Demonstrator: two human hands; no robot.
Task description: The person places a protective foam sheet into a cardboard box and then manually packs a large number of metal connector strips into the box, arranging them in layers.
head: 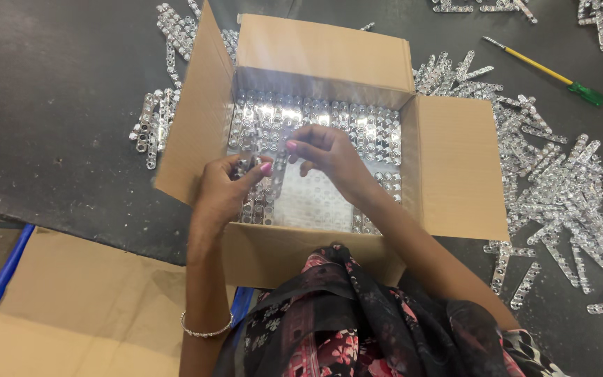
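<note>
We work over a dark worktop (57, 84), where an open cardboard box (455, 167) sits with its flaps spread so both arms can reach in. Rows of clear plastic strips (357, 129) line its bottom, packed side by side to fill the layer. Loose strips (560, 195) lie heaped to the right, a green-handled screwdriver (546, 71) beyond. Our left hand (221, 192) and right hand (329, 157) meet, together pinching one strip (273, 178) above the layer.
</note>
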